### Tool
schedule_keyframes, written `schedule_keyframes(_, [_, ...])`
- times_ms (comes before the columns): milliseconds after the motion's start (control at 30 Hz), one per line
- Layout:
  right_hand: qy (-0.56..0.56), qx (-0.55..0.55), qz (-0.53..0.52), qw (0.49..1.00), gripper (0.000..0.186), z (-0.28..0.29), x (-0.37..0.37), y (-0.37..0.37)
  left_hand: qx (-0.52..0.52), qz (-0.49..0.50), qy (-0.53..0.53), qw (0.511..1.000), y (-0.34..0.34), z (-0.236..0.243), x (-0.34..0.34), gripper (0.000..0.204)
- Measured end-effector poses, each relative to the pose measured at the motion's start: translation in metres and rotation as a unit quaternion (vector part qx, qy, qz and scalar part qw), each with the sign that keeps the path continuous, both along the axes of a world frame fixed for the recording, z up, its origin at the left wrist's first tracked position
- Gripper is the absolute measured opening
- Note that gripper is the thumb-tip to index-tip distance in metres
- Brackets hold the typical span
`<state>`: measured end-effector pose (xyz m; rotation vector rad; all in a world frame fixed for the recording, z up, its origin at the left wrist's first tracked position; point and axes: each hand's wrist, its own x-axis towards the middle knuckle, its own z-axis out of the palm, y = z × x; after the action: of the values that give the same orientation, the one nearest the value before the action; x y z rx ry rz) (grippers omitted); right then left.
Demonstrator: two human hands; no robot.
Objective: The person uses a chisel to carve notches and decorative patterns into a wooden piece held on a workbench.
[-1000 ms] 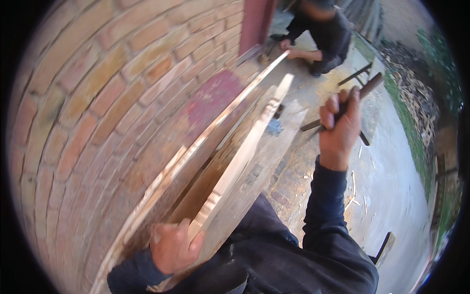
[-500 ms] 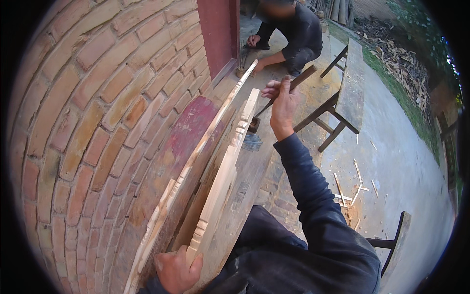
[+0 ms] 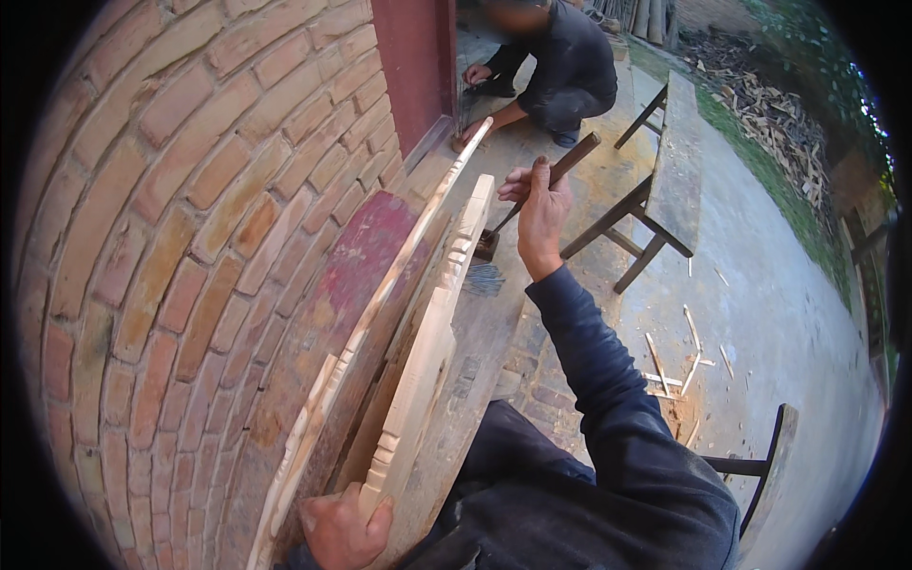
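Note:
My left hand (image 3: 344,530) is closed around the near end of a pale wooden bar (image 3: 418,366) with carved, notched sections. The bar slants away from me, its far end raised. Beyond that end, my right hand (image 3: 543,217) holds a dark stick-like tool (image 3: 574,156) between thumb and fingers. The tool's thick end points up and right. Its thin lower end reaches a small dark box (image 3: 486,245) on the bench; whether it touches the inside is hidden. Bluish streaks (image 3: 483,279) mark the wood beside the box.
A second long, thin carved strip (image 3: 366,323) lies to the left, near the brick wall (image 3: 190,256). The worn bench (image 3: 465,366) runs under the work. Ahead, another person (image 3: 570,66) crouches by a red door frame. On the right are a wooden bench (image 3: 676,161) and scattered offcuts (image 3: 691,370).
The view has shifted slightly. My right hand still holds the tool over the box, and my left hand keeps its grip. The crouching person's raised hand has moved a little.

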<state>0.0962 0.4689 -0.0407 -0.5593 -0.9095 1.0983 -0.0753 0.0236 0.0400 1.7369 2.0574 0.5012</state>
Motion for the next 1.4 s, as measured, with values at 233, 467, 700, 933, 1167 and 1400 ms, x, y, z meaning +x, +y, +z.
schedule_keyframes(233, [0.004,0.034,-0.007,0.999,0.028,0.028,0.016,-0.031,-0.029,-0.001,0.013,0.999,-0.003,0.001,0.0,0.018])
schedule_keyframes(467, [-0.142,-0.037,0.015,0.989,0.036,0.046,0.038,-0.073,-0.022,0.018,-0.018,0.999,0.001,0.008,0.005,0.017])
schedule_keyframes(700, [-0.448,0.04,-0.098,0.888,0.031,0.061,0.029,-0.099,-0.082,0.014,0.076,0.994,-0.029,0.001,0.004,0.021])
schedule_keyframes(933, [-0.558,0.068,-0.073,0.824,0.033,0.066,0.021,-0.101,-0.184,-0.016,0.141,0.973,-0.081,0.022,0.008,0.038])
schedule_keyframes(1167, [-0.583,0.042,0.034,0.811,0.031,0.048,0.029,-0.134,-0.292,-0.076,0.143,0.943,-0.092,0.043,0.004,0.04])
schedule_keyframes(1400, [-0.534,0.069,0.013,0.842,0.028,0.047,0.031,-0.154,-0.193,-0.058,-0.052,0.978,-0.007,0.052,0.002,0.054])
